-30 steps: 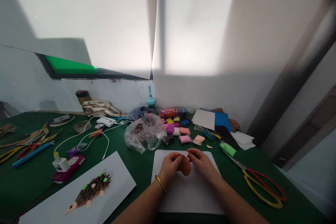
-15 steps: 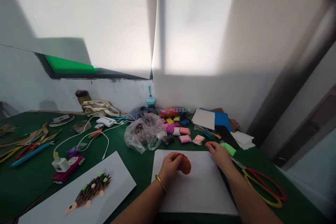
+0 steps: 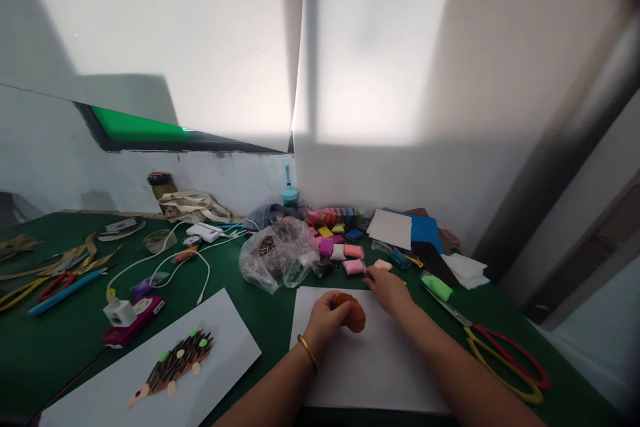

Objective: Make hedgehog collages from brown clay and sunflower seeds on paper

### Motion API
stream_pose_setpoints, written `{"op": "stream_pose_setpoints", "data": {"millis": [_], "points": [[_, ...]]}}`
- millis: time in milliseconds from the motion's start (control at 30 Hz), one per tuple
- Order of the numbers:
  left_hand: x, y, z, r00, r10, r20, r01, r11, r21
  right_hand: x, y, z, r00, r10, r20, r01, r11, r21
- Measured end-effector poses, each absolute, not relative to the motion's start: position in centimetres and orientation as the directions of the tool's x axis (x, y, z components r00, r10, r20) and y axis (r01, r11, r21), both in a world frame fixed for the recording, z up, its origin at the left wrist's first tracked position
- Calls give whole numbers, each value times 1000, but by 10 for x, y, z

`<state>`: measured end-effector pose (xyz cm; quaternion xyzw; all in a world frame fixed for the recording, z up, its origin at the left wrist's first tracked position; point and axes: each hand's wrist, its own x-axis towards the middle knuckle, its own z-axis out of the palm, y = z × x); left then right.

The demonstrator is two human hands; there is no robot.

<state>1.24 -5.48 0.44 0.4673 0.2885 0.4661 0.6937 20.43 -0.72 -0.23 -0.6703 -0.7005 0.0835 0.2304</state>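
My left hand [image 3: 326,320], with a gold bangle at the wrist, pinches a flat reddish-brown piece [image 3: 354,313] above a white sheet [image 3: 370,373]. Past the sheet's far edge, my right hand [image 3: 387,287] has its fingers together beside a peach clay packet [image 3: 383,265] and a pink packet [image 3: 355,267]. What its fingertips hold, if anything, is too small to tell. At the left lies another sheet [image 3: 225,340] bearing a hedgehog figure [image 3: 180,360] with dark spines and green and peach dots.
Scissors [image 3: 505,353] and a green packet [image 3: 437,285] lie at the right. A clear plastic bag [image 3: 277,253] and colourful packets sit behind the sheet. At the left are a magenta power bank [image 3: 134,321], cables and a blue tool [image 3: 65,293].
My right hand has moved left along the far edge of the sheet, towards the pink and peach packets. My left hand still holds the brown piece in nearly the same place.
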Motion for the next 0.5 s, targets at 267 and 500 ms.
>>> {"op": "stream_pose_setpoints", "data": {"millis": [267,500], "points": [[9,-50,-1,255,966,-48,-281,122,952,196,-12,3,-33,956,293,913,148,-381],[8,-41,-16,219,975,-33,-278,95,956,175,-54,4,-90,977,195,310,213,-926]]}}
